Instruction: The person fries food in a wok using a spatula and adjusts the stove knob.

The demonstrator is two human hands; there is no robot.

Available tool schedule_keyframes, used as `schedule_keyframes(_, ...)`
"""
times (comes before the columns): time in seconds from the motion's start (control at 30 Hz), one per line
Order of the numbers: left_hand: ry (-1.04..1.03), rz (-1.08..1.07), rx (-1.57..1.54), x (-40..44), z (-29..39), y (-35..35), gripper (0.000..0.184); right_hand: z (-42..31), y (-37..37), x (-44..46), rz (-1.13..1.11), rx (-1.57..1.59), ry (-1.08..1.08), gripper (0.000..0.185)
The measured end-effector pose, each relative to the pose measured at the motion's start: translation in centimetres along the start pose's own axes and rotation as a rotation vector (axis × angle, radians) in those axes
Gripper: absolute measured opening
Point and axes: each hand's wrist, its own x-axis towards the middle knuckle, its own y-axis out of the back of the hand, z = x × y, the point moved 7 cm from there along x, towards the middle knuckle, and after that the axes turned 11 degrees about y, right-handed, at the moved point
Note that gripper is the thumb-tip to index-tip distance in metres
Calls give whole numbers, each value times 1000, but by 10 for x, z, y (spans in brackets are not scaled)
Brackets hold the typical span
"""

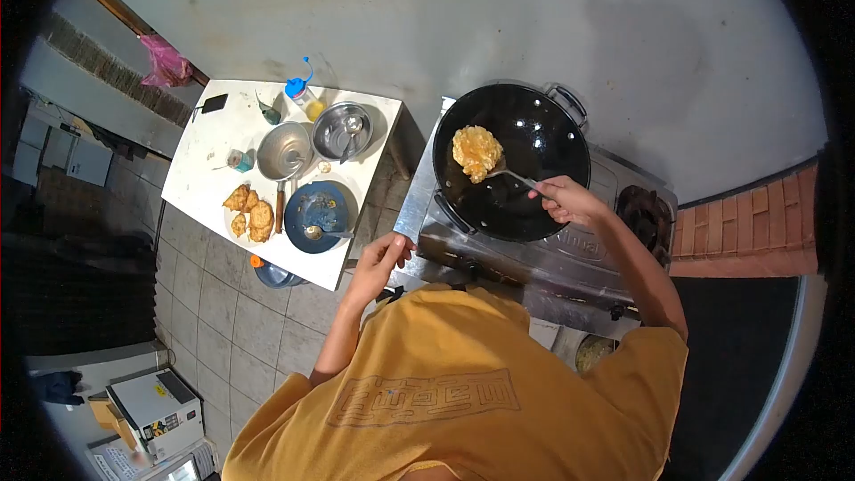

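My right hand [567,202] grips the handle of a metal spoon [515,177], reaching into a black wok [534,205] on the stove. The spoon's head is at the lower right edge of a golden, ragged-edged fried piece [477,152], which looks like an omelette and partly hides it. That piece lies on the left side of the wok, whose dark bottom shines with oil. Near the stove's left front edge, my left hand [383,263] is held with its fingers curled in; nothing shows between them. The wok's near handle [454,214] is just beyond it.
A white table [200,138] on the left bears two metal bowls [341,132], a blue plate [318,214] with a spoon, fried pieces [258,218] and a blue-capped bottle [307,100]. Another burner [643,214] is right of the wok. A wall [374,9] stands behind.
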Motion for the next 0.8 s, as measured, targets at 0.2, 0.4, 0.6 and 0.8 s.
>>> schedule_keyframes(0.2, 5, 10, -17, 1, -6, 2, 42, -4, 6, -17, 10, -16, 1, 26)
schedule_keyframes(0.4, 26, 6, -8, 3, -2, 0, 41, -8, 13, -38, 39, -45, -38, 28)
schedule_keyframes(0.6, 11, -11, -16, 8, -4, 2, 41, -12, 22, -41, 57, -83, -18, 28)
schedule_keyframes(0.8, 39, 45, -54, 5, -2, 15, 41, -6, 23, -54, 102, -169, 53, 28)
